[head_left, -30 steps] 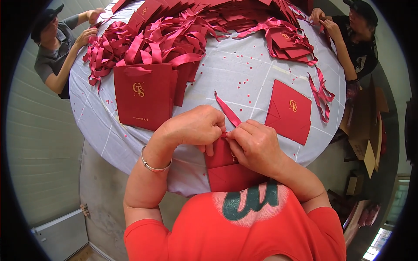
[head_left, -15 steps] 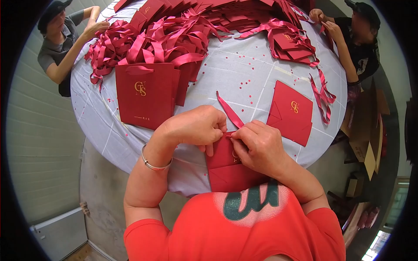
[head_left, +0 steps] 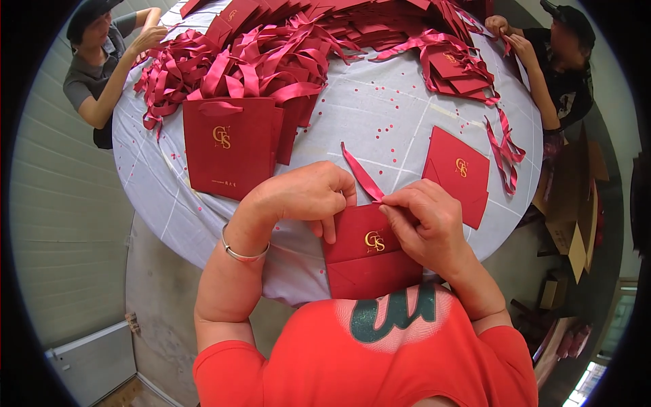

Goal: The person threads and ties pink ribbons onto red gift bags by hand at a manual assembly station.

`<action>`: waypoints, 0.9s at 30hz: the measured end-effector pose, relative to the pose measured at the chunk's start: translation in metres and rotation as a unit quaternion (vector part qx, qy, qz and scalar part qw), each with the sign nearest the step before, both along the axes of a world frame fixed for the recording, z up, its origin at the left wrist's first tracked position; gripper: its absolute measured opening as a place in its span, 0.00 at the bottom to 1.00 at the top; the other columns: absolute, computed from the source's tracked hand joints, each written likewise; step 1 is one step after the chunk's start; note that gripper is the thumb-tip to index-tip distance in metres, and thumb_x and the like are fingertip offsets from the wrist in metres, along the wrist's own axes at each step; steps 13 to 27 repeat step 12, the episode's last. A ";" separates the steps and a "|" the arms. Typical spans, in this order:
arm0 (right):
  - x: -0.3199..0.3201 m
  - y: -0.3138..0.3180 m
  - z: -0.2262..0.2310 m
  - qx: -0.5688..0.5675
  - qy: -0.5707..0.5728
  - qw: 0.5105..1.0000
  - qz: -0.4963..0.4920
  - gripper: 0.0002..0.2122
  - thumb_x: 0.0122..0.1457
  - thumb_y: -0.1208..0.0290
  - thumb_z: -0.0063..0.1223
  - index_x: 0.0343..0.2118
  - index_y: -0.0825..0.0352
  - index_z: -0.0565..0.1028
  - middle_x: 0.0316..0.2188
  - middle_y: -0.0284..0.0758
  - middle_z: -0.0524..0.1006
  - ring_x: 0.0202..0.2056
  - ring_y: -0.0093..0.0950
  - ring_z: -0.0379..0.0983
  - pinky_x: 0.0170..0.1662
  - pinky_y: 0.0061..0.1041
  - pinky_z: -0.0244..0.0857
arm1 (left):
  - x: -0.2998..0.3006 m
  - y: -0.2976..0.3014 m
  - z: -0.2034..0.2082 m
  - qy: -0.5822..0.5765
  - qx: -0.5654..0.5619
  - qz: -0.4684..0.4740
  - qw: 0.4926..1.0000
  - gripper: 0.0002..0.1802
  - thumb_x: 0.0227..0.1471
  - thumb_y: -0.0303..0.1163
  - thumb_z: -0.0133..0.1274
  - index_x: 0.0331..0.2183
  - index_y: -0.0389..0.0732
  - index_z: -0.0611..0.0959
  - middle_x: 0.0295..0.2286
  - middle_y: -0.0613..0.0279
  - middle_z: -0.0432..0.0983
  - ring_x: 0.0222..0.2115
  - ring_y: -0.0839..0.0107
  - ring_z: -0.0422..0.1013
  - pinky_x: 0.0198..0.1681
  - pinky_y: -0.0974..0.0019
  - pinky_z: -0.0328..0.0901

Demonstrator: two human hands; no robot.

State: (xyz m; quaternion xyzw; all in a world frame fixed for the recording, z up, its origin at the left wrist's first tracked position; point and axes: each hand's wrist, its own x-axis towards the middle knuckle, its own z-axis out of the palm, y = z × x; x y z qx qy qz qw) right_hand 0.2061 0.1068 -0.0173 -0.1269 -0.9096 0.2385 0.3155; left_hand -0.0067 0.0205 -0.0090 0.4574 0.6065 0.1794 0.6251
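The left hand (head_left: 305,197) is curled closed over the upper left corner of a flat red paper bag (head_left: 369,254), its fingers folded down onto the bag's top edge, and a thin metal bangle (head_left: 242,254) sits on that wrist. The right hand (head_left: 424,224) is closed too, with fingertips pinched on a red ribbon (head_left: 361,175) right at the bag's top edge; the ribbon's free length runs up and away from the pinch onto the cloth. The bag lies folded flat at the near edge of the round worktop (head_left: 380,115), partly hanging over that edge toward the person's red shirt, with a gold emblem facing up. Just beside the right hand, toward the right edge of the worktop, lies a second flat red bag (head_left: 458,173), apart from the one being held. Near the left hand, toward the left edge, a finished red bag with ribbon handles (head_left: 230,146) lies on the cloth, leaning against others behind it. Beyond it, a tangled heap of red bags and ribbons (head_left: 271,47) covers the far half of the worktop. Small red paper dots are scattered over the pale cloth in between. A person's hand (head_left: 146,37) reaches into the heap at the far left edge, and another person's hands (head_left: 508,34) work at the far right edge.
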 end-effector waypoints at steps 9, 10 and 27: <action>-0.001 -0.005 0.000 -0.002 -0.016 0.998 0.065 0.09 0.44 0.81 0.67 0.30 0.67 0.79 0.23 0.36 0.76 0.25 0.32 0.74 0.26 0.27 0.67 | -0.008 -0.001 0.003 -0.108 0.014 -0.022 0.994 0.11 0.58 0.26 0.44 0.41 0.33 0.77 0.28 0.60 0.79 0.24 0.69 0.80 0.23 0.72 0.69; -0.001 -0.005 0.000 -0.001 -0.014 0.997 0.070 0.09 0.44 0.81 0.67 0.29 0.66 0.79 0.24 0.36 0.77 0.25 0.33 0.74 0.26 0.27 0.67 | -0.008 -0.002 0.002 -0.108 0.016 -0.024 0.994 0.11 0.58 0.26 0.44 0.41 0.33 0.77 0.28 0.60 0.79 0.24 0.70 0.80 0.23 0.72 0.69; -0.002 -0.006 -0.002 0.006 -0.014 0.998 0.069 0.08 0.45 0.79 0.66 0.28 0.65 0.78 0.23 0.35 0.76 0.24 0.32 0.74 0.25 0.28 0.67 | -0.009 -0.003 0.002 -0.108 0.018 -0.025 0.994 0.11 0.58 0.26 0.44 0.41 0.33 0.77 0.28 0.59 0.79 0.24 0.70 0.80 0.23 0.72 0.69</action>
